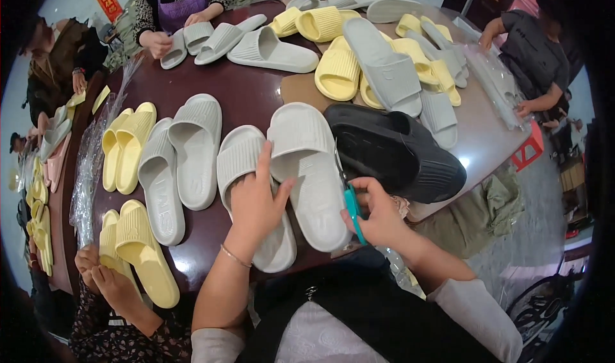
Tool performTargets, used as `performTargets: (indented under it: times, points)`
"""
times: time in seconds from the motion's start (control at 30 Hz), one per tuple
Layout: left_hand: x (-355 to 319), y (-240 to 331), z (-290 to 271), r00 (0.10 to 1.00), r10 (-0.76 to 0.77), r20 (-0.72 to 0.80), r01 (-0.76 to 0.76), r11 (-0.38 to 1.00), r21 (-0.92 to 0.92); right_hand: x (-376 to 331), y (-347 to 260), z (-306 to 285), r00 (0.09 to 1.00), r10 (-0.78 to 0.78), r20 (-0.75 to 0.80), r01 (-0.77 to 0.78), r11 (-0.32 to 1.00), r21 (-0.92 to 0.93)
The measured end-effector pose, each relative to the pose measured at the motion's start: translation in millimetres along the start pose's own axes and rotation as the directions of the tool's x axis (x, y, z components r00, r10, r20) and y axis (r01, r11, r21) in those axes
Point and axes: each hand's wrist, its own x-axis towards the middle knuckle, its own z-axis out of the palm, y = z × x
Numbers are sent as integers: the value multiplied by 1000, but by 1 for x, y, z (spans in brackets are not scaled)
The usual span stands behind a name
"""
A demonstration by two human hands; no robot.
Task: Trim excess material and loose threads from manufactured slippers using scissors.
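A pair of grey slides (282, 183) lay side by side near the front edge of the dark table (250, 94) as I watched from the head camera. The left hand (255, 203) rested flat across the two slides, fingers spread wide and gripping nothing, the index finger pointing up along the gap between them. The right hand (378, 217) was curled shut around the teal handles of small scissors (349, 193), whose blades angled up against the edge of the nearer grey slide. Just beside that hand, to its right, sat a black pair (394, 151) on a brown board (307, 87). To the left of the grey slides lay another grey pair (179, 164), then a yellow pair (127, 146), with a further yellow pair (138, 251) at the near-left corner, where another person's hands (102, 274) touched it. Clear plastic bags (90, 171) lined the table's left edge. Farther back, yellow and grey slides were heaped in a pile (384, 62), and a person in a purple apron (182, 10) held a grey slide at the far side. A person in dark grey (532, 55) worked at the right.
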Motion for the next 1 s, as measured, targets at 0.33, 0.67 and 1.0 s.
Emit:
performTargets:
  times: [0.33,0.67,1.0]
  points:
    - [17,-23,4,904,-403,-143,118,557,-822,-14,-11,-12,907,-411,96,359,870,337]
    - [20,-46,9,894,-349,-280,94,758,-646,7,-4,-38,888,-239,393,423,758,-496]
    - [26,-45,12,875,-266,-404,25,859,-511,42,4,-9,774,-537,336,552,311,-774]
